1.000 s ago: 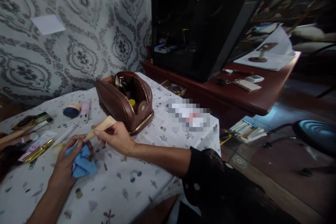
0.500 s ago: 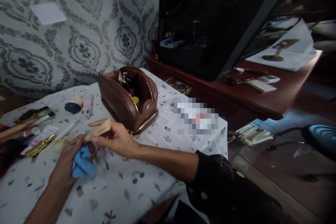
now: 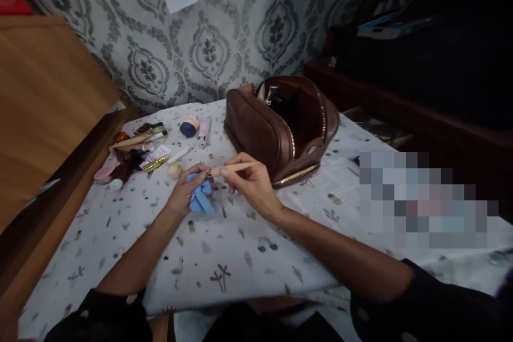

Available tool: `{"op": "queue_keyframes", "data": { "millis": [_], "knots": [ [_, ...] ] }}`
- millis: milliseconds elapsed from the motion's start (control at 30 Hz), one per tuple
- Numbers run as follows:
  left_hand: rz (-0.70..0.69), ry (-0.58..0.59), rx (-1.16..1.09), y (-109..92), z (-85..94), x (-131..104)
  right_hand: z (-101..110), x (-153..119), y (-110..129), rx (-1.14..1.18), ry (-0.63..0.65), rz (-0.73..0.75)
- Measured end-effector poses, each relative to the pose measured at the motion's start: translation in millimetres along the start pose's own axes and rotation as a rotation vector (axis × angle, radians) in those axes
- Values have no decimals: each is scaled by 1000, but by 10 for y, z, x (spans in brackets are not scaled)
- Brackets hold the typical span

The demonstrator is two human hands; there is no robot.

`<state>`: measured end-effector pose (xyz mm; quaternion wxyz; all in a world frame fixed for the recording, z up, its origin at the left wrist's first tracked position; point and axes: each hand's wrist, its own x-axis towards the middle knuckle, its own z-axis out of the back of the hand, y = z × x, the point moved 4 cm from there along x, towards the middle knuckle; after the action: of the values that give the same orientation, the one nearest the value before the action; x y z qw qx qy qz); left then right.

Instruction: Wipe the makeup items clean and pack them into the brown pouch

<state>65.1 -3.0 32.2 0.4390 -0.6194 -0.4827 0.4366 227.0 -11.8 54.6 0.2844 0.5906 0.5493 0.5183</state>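
Observation:
My left hand point(image 3: 179, 193) is closed round a small blue cloth point(image 3: 201, 199) that hangs below the fingers. Between the fingers of my right hand point(image 3: 258, 186) is a slim beige cosmetic tube point(image 3: 236, 169), held level. The tube's narrow end meets my left fingertips beside the cloth; exactly what grips that end is hidden. Just behind my right hand stands a brown toiletry bag point(image 3: 260, 131), unzipped, with dark and shiny items inside. A small round cream-coloured item point(image 3: 175, 171) lies near my left hand.
Several cosmetics lie to the left: a gold tube point(image 3: 156, 164), a white tube point(image 3: 180, 154), a pink tube point(image 3: 204, 131) and a dark-lidded jar point(image 3: 189, 127). A wooden panel point(image 3: 48, 112) borders the patterned tablecloth point(image 3: 224, 256). A blurred-out patch covers something at right.
The view has swung left, so the bag and hands appear farther right. The tube has turned from broad side to thin edge in my right hand; the cloth stays in my left.

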Motion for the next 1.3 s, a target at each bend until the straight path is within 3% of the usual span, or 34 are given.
{"op": "queue_keyframes", "data": {
  "millis": [200,333,433,600,900,1100,1300],
  "knots": [
    [6,64,-6,19,-27,-26,28,17,-6,-63,-50,3],
    [41,-5,-56,51,-3,-48,9,-8,48,-30,-7,-10],
    [58,-29,-70,70,16,-62,7,-39,127,-54,24,38],
    [45,53,-50,82,36,-57,38,-69,276,-205,-10,159],
    [7,110,-25,129,95,-49,52,-193,703,-425,118,459],
    [39,242,48,185,75,-64,133,-205,927,-465,166,493],
    [94,209,56,190,55,-89,138,-224,1021,-544,276,495]
  ]
}}
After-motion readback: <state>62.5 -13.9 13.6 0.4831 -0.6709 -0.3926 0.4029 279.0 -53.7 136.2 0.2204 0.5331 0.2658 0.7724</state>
